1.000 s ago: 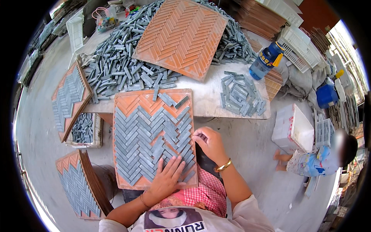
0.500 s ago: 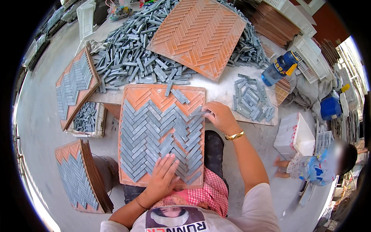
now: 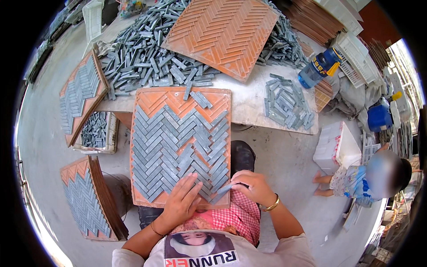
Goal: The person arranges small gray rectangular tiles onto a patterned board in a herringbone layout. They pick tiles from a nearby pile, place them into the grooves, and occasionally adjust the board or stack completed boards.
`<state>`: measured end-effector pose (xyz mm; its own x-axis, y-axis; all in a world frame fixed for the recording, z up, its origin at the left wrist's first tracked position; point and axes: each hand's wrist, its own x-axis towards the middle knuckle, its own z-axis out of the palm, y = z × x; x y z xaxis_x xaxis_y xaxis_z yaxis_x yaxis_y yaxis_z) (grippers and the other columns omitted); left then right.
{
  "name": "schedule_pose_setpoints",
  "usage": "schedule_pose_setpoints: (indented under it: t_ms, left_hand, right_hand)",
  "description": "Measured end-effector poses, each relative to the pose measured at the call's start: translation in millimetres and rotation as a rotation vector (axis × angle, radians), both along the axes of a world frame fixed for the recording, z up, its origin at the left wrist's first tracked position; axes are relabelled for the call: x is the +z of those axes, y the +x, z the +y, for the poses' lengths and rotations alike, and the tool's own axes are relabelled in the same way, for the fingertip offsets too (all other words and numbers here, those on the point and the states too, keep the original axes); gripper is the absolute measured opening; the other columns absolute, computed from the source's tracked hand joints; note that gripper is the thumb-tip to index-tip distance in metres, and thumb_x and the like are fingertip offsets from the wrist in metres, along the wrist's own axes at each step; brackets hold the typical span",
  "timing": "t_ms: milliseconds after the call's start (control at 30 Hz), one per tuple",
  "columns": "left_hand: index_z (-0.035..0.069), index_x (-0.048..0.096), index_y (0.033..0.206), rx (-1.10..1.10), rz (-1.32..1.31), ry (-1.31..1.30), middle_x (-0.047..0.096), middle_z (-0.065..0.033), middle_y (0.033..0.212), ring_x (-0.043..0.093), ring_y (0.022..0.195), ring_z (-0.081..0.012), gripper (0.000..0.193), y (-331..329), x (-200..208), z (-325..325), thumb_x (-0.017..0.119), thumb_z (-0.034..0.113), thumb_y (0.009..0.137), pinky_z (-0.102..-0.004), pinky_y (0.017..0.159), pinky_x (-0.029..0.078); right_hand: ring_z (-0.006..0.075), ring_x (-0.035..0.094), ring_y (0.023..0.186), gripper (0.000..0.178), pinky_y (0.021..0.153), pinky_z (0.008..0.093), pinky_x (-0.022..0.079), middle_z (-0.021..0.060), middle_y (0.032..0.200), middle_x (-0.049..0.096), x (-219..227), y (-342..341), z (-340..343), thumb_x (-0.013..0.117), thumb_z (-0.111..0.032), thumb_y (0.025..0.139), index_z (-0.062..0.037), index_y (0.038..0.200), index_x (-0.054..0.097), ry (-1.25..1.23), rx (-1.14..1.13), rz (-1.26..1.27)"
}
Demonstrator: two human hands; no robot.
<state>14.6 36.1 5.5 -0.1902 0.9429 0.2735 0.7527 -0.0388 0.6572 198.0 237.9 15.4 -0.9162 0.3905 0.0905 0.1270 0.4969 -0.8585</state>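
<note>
An orange grooved board [image 3: 138,95] rests on my lap and against the table edge. Grey stone strips [image 3: 149,147] fill most of its grooves in a herringbone pattern, with a few bare orange grooves near the middle and top. My left hand [image 3: 181,200] lies flat with fingers stretched over the board's lower edge and lowest strips. At the lower right corner, my right hand [image 3: 255,187] pinches the end of one grey stone strip [image 3: 225,188], which slants over the board. A few loose strips [image 3: 201,99] lie across the top grooves.
Behind, a heap of strips [image 3: 138,58] covers the table, with a bare grooved board [image 3: 222,35] on it. A blue bottle [image 3: 316,69] stands right, near scattered strips [image 3: 289,104]. Filled boards [image 3: 86,200] stand left. A person [image 3: 362,180] is at the right by a white box [image 3: 336,147].
My right hand has moved from the board's upper right edge down to its lower right corner, with a strip in its fingers. My left hand stays on the lower edge.
</note>
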Motion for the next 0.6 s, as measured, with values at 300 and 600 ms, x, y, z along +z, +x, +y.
schedule_pose_setpoints:
  t_ms: [300,600]
  left_hand:
    - [0.001,0.06,0.115,-0.026,0.061,0.016,0.05,-0.0191,0.132,0.048,0.123,-0.0383,0.043,3,-6,-1,0.068,0.001,0.072,-0.0463,0.1,0.042]
    - [0.001,0.062,0.11,-0.114,0.128,0.041,0.055,-0.0148,0.126,0.051,0.121,-0.0326,0.035,3,-9,-1,0.065,0.005,0.075,-0.0453,0.099,0.042]
  right_hand:
    - [0.026,0.061,0.083,0.014,0.072,0.0329,0.05,0.0093,0.091,0.062,-14,-13,-22,0.072,-0.005,0.074,-0.0035,0.086,0.065,0.113,-0.051,0.071]
    - [0.0255,0.06,0.077,0.018,0.068,0.034,0.049,0.0101,0.087,0.057,-23,-12,-54,0.074,-0.007,0.074,-0.0023,0.084,0.06,0.175,-0.309,0.027]
